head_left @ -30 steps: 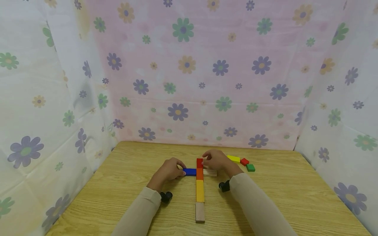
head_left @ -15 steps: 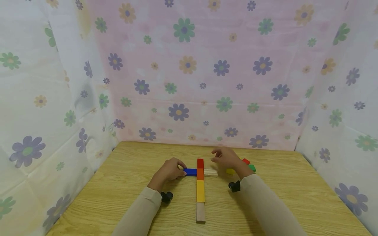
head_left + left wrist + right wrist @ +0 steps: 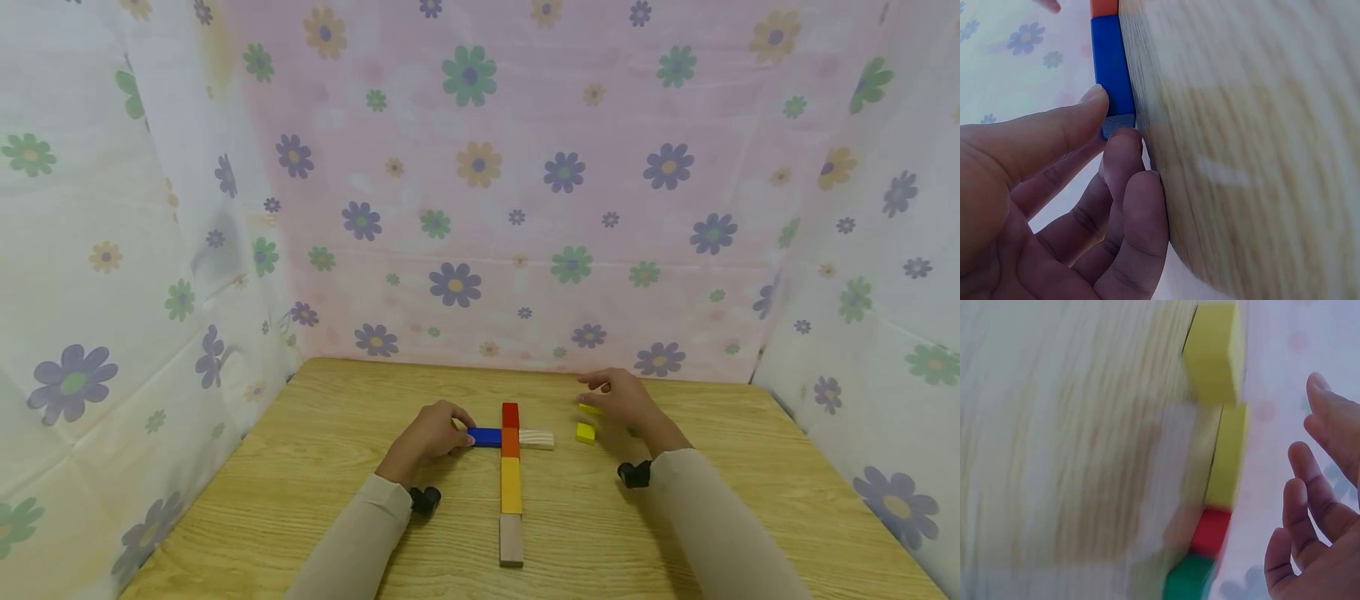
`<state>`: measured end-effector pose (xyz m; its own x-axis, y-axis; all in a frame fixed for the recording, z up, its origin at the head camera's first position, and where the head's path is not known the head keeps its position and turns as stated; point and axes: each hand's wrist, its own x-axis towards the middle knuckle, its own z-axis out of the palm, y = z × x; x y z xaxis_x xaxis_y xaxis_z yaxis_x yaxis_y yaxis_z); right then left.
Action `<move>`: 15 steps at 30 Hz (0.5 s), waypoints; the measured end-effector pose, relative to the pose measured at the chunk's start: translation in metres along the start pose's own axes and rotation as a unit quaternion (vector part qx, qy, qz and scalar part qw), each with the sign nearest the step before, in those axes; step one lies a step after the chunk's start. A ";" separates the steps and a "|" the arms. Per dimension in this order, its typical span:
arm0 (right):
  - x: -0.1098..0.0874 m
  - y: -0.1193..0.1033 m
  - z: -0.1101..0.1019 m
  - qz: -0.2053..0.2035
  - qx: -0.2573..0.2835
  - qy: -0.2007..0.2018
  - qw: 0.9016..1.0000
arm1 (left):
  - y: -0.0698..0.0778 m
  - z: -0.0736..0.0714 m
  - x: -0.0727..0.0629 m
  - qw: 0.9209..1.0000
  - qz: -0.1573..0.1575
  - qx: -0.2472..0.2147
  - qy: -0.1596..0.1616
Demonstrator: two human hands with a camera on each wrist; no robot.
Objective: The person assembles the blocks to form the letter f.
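Note:
My left hand (image 3: 429, 437) holds the outer end of a blue block (image 3: 486, 437) with thumb and fingertips; the left wrist view shows the thumb on the blue block (image 3: 1113, 62). That block abuts an orange block (image 3: 510, 443), which has a red block (image 3: 510, 414) behind it and a pale wooden block (image 3: 536, 439) on its right. My right hand (image 3: 628, 404), holding nothing, hovers over loose blocks with fingers loosely bent. Near it lie a small yellow block (image 3: 585, 433) and a longer yellow block (image 3: 1229, 456). A red block (image 3: 1211, 531) and a green block (image 3: 1188, 578) are mostly hidden in the head view.
From the orange block, a golden-yellow block (image 3: 511, 486) and a plain wooden block (image 3: 511, 540) run in line toward the front of the wooden table (image 3: 360, 533). Flowered cloth (image 3: 495, 192) hangs behind and along both sides.
My right hand has moved away from the red block at the top of the line, rightward to above the loose blocks. The left hand stays at the blue block.

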<state>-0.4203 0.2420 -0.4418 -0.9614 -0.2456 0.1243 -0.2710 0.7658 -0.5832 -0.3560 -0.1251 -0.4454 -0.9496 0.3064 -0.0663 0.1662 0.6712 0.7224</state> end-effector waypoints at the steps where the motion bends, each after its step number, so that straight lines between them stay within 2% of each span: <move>1: -0.002 0.004 -0.002 0.003 0.000 0.002 1.000 | 0.000 0.000 0.000 1.000 -0.001 0.000 0.001; 8: -0.013 0.026 -0.010 0.021 0.000 0.003 1.000 | -0.002 0.001 0.001 1.000 -0.011 -0.003 0.000; 15: -0.020 0.034 -0.010 0.031 0.022 -0.002 0.999 | -0.002 0.001 0.001 1.000 -0.006 -0.002 0.000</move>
<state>-0.4112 0.2784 -0.4563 -0.9760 -0.2011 0.0840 -0.2089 0.7531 -0.6238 -0.3567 -0.1253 -0.4476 -0.9518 0.2974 -0.0753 0.1530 0.6729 0.7237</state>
